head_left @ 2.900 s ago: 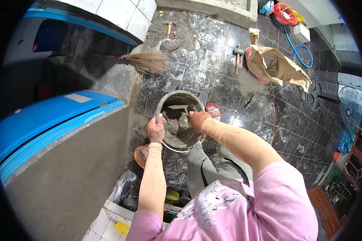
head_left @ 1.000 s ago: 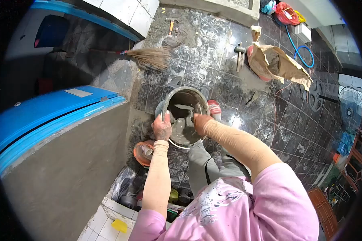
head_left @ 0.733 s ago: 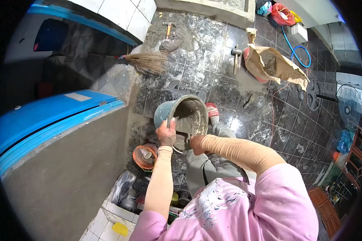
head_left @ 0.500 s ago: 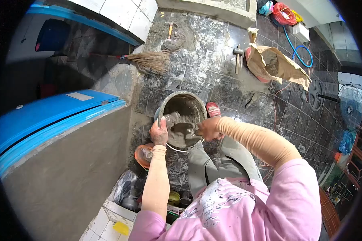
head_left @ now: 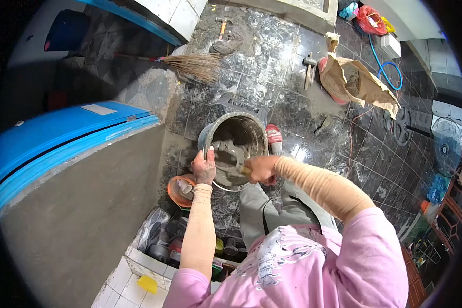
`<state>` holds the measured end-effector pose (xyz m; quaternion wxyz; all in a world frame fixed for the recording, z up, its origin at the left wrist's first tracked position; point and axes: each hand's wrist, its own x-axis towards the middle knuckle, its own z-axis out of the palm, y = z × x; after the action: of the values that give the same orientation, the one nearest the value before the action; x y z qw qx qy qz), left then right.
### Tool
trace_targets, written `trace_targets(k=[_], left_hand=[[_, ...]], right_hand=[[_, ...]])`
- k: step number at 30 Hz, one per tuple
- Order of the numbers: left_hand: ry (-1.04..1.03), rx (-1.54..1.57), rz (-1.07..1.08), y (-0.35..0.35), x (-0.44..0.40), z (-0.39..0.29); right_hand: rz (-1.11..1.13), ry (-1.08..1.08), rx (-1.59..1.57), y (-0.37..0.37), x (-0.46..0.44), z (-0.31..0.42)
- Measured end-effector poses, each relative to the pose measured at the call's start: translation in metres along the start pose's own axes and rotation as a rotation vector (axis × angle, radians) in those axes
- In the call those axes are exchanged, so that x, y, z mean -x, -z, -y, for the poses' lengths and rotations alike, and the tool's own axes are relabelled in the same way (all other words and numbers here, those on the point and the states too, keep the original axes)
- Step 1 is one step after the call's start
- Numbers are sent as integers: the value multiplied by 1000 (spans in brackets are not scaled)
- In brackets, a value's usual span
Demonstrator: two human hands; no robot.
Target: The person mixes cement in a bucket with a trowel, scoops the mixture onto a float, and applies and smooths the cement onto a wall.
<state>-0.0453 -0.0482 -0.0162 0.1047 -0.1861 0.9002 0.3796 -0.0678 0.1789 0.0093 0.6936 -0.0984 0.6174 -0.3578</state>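
Note:
A dark bucket (head_left: pixel 206 137) stands on the floor before my legs, its mouth tilted toward me. Wet grey mortar (head_left: pixel 230 179) lies in its bottom and smears the inner wall. My left hand (head_left: pixel 204 168) is closed on the bucket's left rim, thumb up over the edge. Over the right side of the mouth, my right hand (head_left: pixel 263 169) grips the pale handle of a trowel (head_left: pixel 247 170), whose blade is down in the mortar and hard to make out. An orange bowl (head_left: pixel 179 191) with a clear plastic cup (head_left: pixel 185 187) sits beside my left wrist.
A straw broom (head_left: pixel 194 66) and a hammer (head_left: pixel 223 28) lie beyond the bucket. To the right are a mallet (head_left: pixel 309 66), an open paper sack (head_left: pixel 362 84) and a fan (head_left: pixel 446 143). A low plastered wall (head_left: pixel 87 185) with blue panels (head_left: pixel 61 136) runs along the left.
My right hand and trowel have shifted slightly left and down over the bucket, and the mortar has been stirred. The left hand keeps its hold on the rim. The view has shifted slightly.

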Motion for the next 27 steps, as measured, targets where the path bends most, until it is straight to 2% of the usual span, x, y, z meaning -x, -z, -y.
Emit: trace_targets(k=[3, 5, 7, 9, 12, 15, 17, 19, 22, 25, 27], left_hand=[[1, -12, 65, 4, -11, 1], [-18, -33, 98, 8, -16, -1], [-52, -76, 123, 10, -19, -3], [-109, -134, 126, 9, -29, -7], [-86, -144, 112, 5, -44, -10], [-55, -85, 112, 7, -46, -9], [-58, -83, 116, 6, -51, -6], [-46, -70, 120, 6, -48, -17], [-57, -76, 118, -1, -53, -14], [-104, -162, 125, 9, -54, -12], [-53, -77, 118, 12, -54, 3]], right_hand=[[148, -63, 247, 6, -13, -1], [152, -123, 558, 23, -12, 7], [183, -38, 928, 36, -24, -1], [111, 17, 1124, 53, -46, -22], [22, 1, 1177, 72, -39, -20], [-27, -54, 857, 78, 32, 25], [0, -115, 362, 64, 50, 41], [32, -108, 146, 38, 35, 42], [147, -98, 262, 4, -36, 2], [51, -134, 522, 20, -27, 5], [73, -124, 680, 45, -12, 13]])
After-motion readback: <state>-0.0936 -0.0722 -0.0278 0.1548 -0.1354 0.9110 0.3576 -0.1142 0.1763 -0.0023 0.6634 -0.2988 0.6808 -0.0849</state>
